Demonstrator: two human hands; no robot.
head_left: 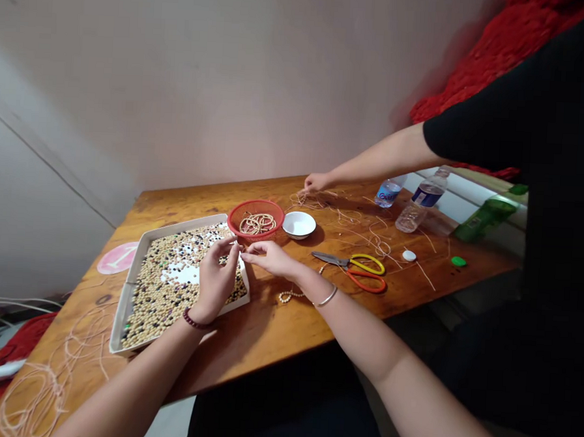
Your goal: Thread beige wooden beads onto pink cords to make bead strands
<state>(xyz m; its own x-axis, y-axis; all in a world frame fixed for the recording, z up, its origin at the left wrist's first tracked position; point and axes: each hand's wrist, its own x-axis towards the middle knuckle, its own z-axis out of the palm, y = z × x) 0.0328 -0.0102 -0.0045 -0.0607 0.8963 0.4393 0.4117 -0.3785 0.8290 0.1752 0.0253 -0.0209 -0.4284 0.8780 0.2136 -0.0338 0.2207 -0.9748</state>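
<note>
My left hand (218, 274) is over the right side of a white tray (134, 282) of small cream and dark beads (164, 309). Its thumb and fingers pinch together close to the fingertips of my right hand (272, 258). Closed in a pinch too, the right hand reaches in from the other side. What lies between the fingertips is too small to make out. Just beyond them a red mesh basket (230, 220) holds several strung bead loops (257, 224). A short string of cream beads (289, 296) rests on the table below my right wrist.
Beside the basket stands a white bowl (299, 225). Scissors (362, 268) with yellow and orange handles lie to the right. Another person's hand (316, 182) touches thin cords (351, 218) near the bottles (423, 199). More cord (43, 388) is piled at the left.
</note>
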